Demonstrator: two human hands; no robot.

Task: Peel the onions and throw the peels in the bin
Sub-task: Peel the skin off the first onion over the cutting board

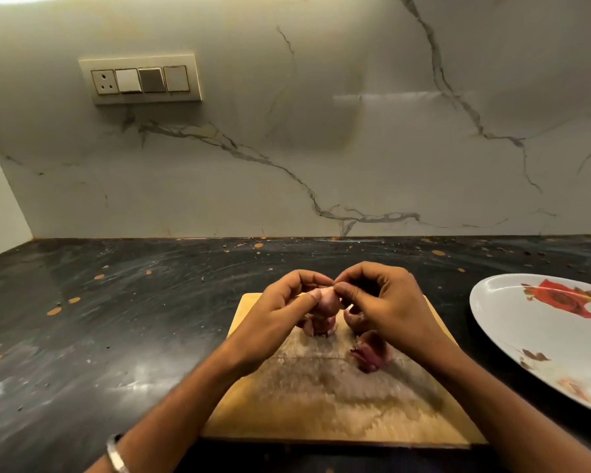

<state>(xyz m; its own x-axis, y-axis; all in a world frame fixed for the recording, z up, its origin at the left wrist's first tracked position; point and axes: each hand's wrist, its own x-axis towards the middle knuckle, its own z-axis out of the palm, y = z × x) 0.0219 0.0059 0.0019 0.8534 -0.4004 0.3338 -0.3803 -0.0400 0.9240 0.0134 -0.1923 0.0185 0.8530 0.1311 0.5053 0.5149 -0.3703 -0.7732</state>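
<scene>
We see both hands raised just above the far half of a wooden cutting board (325, 397), meeting over one small onion (328, 300). Left hand (280, 312) has its fingers curled round the onion, thumb laid across the near side, so it grips the onion from the left. Right hand (382, 302) has fingers curled too, thumb and forefinger tips pinched together at the onion's top, right against the left fingertips; whether a flap of skin is caught in that pinch we cannot tell, too small and blurred. Onion shows pale pink between the two thumbs. Directly below the left fingers, on the board, a clump of purple peels (316, 327) lies. Below the right hand's fingers sits another reddish piece (354, 320), partly hidden by the palm, onion or peel unclear. Nearer us from the right wrist, another purple onion (369, 353) rests on the board, skin loose around it. Board lies on a dark speckled counter (99, 319). Well to the right of the right fingers, a white plate (539, 332) with a red rose print, cut by the frame edge. Behind the fingers a marble-look wall (321, 148), with a switch panel (140, 80) up to the left. A metal bangle (116, 455) on the left wrist.
</scene>
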